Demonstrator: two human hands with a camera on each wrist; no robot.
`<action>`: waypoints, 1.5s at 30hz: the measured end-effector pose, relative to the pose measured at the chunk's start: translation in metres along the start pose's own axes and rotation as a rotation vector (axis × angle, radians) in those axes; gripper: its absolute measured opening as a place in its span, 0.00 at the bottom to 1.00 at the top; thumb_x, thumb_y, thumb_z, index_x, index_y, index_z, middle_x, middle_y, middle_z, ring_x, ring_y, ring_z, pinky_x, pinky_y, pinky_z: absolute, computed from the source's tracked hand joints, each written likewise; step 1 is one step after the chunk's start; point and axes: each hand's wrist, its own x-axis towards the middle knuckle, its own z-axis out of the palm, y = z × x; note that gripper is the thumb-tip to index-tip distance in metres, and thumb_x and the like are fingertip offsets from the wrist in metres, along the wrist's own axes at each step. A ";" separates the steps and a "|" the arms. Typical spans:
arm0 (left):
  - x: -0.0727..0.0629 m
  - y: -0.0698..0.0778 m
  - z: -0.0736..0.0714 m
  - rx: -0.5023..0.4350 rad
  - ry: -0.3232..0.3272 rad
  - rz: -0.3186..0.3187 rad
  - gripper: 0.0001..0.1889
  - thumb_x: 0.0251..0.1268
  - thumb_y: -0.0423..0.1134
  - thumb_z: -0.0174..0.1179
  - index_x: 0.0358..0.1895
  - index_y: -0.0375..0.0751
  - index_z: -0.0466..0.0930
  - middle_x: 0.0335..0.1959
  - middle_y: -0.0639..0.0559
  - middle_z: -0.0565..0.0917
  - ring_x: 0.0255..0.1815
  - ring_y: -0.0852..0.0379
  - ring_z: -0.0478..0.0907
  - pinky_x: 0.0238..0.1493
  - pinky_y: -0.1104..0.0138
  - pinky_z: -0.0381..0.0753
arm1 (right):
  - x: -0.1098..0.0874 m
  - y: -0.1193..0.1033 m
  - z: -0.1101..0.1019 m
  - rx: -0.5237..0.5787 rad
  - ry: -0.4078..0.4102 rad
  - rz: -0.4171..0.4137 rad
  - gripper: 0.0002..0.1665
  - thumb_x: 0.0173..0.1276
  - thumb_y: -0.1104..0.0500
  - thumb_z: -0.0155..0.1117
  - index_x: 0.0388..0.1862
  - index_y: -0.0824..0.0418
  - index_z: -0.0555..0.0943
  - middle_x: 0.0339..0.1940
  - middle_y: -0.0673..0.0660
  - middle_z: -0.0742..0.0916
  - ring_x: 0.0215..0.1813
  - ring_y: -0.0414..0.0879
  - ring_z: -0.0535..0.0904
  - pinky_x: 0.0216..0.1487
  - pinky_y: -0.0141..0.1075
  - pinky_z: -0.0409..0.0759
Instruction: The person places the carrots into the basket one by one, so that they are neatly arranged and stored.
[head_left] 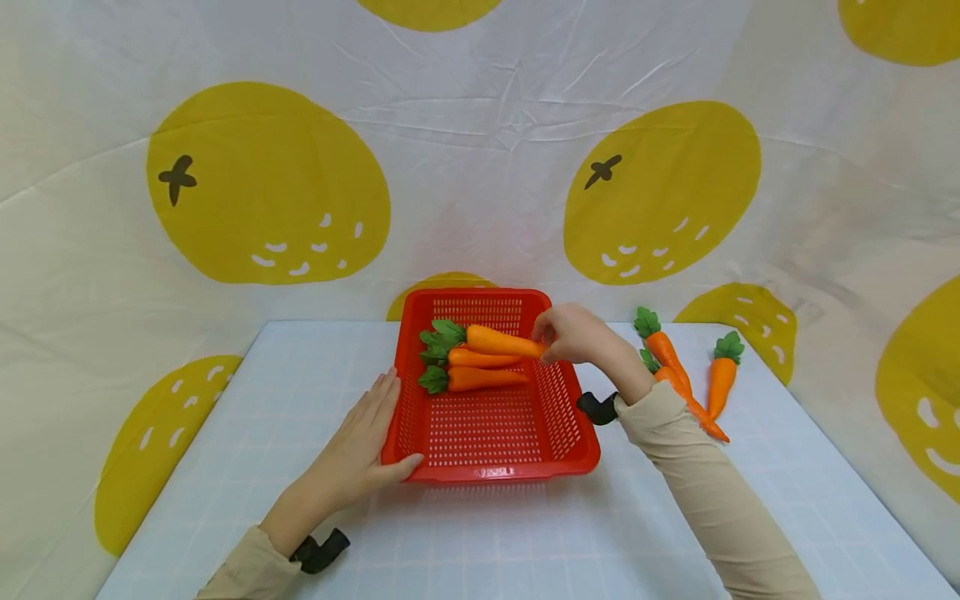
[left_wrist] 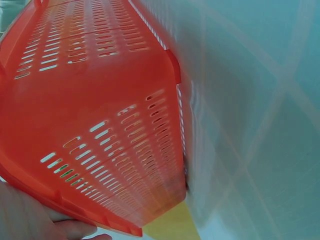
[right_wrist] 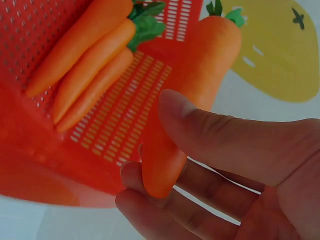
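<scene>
Pinching a carrot [head_left: 499, 340] by its narrow end with my right hand [head_left: 579, 335], I hold it over the red basket [head_left: 491, 474] near the table's [head_left: 247, 442] far edge; my left hand [head_left: 358, 446], straight-fingered, touches the basket's left rim.

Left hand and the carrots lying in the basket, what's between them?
The basket's left wall: the head view shows the left hand outside it and the carrots inside, leafy ends toward it.

The right sleeve [head_left: 720, 500] partly hides one carrot [head_left: 705, 420] on the table [head_left: 795, 508].
</scene>
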 end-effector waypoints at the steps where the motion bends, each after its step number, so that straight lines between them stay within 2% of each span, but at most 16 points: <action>1: 0.000 0.000 0.000 0.002 0.000 -0.001 0.55 0.61 0.60 0.63 0.79 0.32 0.43 0.81 0.43 0.43 0.80 0.42 0.40 0.73 0.40 0.52 | 0.002 -0.002 0.002 -0.002 -0.006 0.002 0.13 0.52 0.65 0.78 0.38 0.65 0.86 0.30 0.54 0.86 0.35 0.49 0.79 0.41 0.42 0.80; 16: -0.001 -0.001 0.001 -0.007 -0.008 -0.012 0.55 0.61 0.61 0.63 0.80 0.34 0.41 0.82 0.44 0.42 0.81 0.44 0.39 0.73 0.40 0.51 | 0.029 -0.022 0.036 -0.010 -0.149 0.108 0.13 0.54 0.63 0.78 0.39 0.59 0.88 0.36 0.53 0.85 0.40 0.48 0.78 0.38 0.39 0.81; 24: -0.001 0.000 0.001 -0.010 -0.006 -0.008 0.55 0.62 0.62 0.62 0.80 0.33 0.42 0.82 0.44 0.42 0.80 0.43 0.40 0.73 0.40 0.51 | 0.034 -0.020 0.051 -0.049 -0.194 0.160 0.13 0.51 0.63 0.80 0.36 0.55 0.87 0.38 0.52 0.85 0.38 0.49 0.78 0.36 0.40 0.80; 34: -0.002 0.000 0.001 -0.014 0.002 0.003 0.55 0.62 0.62 0.62 0.79 0.32 0.42 0.82 0.44 0.42 0.80 0.43 0.40 0.73 0.40 0.51 | 0.038 -0.020 0.072 -0.122 -0.270 0.223 0.12 0.52 0.62 0.80 0.34 0.53 0.86 0.38 0.51 0.84 0.39 0.49 0.78 0.41 0.45 0.81; 36: -0.002 0.000 0.001 -0.013 0.000 0.002 0.55 0.62 0.63 0.61 0.79 0.33 0.42 0.82 0.44 0.42 0.81 0.43 0.40 0.74 0.40 0.50 | 0.039 -0.021 0.076 -0.152 -0.298 0.226 0.12 0.53 0.61 0.79 0.34 0.52 0.84 0.37 0.50 0.84 0.39 0.48 0.78 0.43 0.43 0.81; 45: -0.002 0.000 0.002 -0.005 0.007 -0.001 0.54 0.62 0.60 0.63 0.79 0.32 0.43 0.82 0.44 0.42 0.81 0.43 0.40 0.73 0.40 0.51 | 0.038 -0.021 0.080 -0.139 -0.327 0.270 0.13 0.53 0.64 0.78 0.33 0.54 0.82 0.33 0.50 0.82 0.36 0.49 0.77 0.42 0.46 0.80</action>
